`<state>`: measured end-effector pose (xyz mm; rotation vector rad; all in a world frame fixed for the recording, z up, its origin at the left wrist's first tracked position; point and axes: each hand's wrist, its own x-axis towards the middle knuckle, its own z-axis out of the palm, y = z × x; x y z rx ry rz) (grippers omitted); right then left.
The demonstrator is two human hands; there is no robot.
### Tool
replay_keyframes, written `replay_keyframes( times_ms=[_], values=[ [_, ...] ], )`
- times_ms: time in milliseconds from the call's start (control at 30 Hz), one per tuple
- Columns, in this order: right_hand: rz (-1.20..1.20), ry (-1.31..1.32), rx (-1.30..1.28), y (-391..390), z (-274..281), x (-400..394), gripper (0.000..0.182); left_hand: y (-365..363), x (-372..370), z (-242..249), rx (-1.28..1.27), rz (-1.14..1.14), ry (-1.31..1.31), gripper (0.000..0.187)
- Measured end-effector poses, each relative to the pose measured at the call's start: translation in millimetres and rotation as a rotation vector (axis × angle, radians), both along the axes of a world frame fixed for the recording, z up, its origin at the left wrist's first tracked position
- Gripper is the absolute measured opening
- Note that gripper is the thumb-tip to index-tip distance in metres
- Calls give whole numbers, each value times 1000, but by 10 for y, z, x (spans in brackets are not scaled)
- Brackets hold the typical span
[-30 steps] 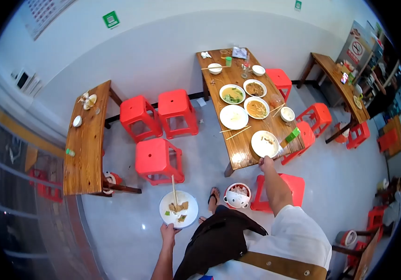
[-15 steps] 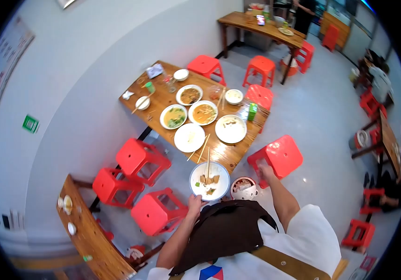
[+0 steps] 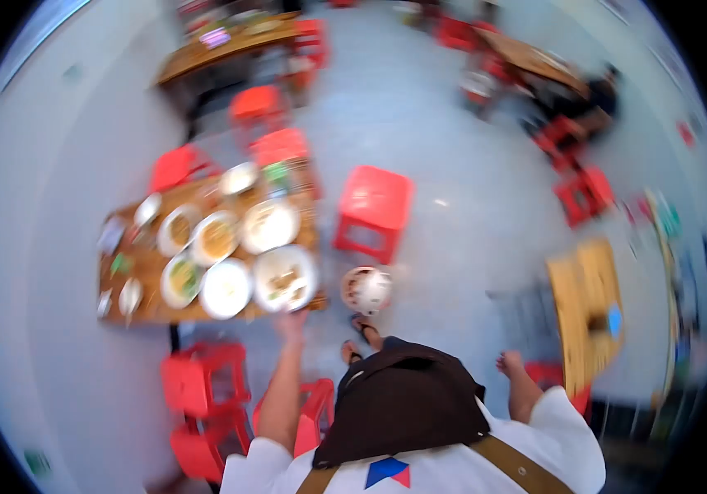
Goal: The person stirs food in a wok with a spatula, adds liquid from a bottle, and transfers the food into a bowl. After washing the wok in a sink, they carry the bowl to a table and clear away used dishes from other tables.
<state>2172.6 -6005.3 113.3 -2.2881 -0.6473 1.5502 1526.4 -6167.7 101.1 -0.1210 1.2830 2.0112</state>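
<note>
My left hand point(image 3: 290, 323) is at the near rim of a large white bowl point(image 3: 307, 265) with brown food scraps in it, its thumb side against the rim. The bowl is at the right front corner of the wooden dining table point(image 3: 144, 309). Beside it are a white plate point(image 3: 226, 288), a larger white dish point(image 3: 271, 225) and bowls of orange soup point(image 3: 217, 238) and green vegetables point(image 3: 181, 280). Out to the right, away from the table, is my right hand point(image 3: 511, 361); blur hides how its fingers are held. Nothing shows in it.
A red stool point(image 3: 375, 196) and a white waste bucket point(image 3: 367, 290) stand right of the table. More red stools point(image 3: 203, 379) are at its near side. A light wooden counter point(image 3: 585, 313) is at right. A seated person point(image 3: 596, 97) is by the far table point(image 3: 526, 58).
My view has swung to the right and blurred. The bowl has moved from in front of me onto the table corner with my left hand. My right hand has left the red stool.
</note>
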Motion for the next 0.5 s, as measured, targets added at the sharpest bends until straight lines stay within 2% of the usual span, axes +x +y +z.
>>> replay_keyframes(
  times_ms=[33, 67, 100, 167, 200, 367, 433, 500],
  values=[
    [-35, -12, -32, -324, -71, 129, 15, -59, 2, -26, -64, -209, 222, 46],
    [-77, 23, -78, -625, -368, 390, 19, -67, 129, 281, -18, -148, 53, 53],
    [-81, 24, -100, -891, -311, 421, 19, -130, 267, 376, -133, -117, 63, 61],
    [-192, 19, -74, -1304, -262, 490, 17, -243, 527, 254, -278, -123, 56, 71],
    [-237, 19, -92, -1454, -238, 578, 17, -331, 755, 342, -307, -206, 17, 77],
    [-445, -11, 6, -1614, -128, 1071, 14, -517, 1282, -339, -546, -712, -173, 67],
    [-493, -26, 68, -1571, -44, 1447, 13, -463, 1709, -352, -635, -822, -78, 64],
    [-585, -131, 303, -1400, 36, 1887, 18, -382, 2105, -355, -727, -909, 10, 61]
  ],
)
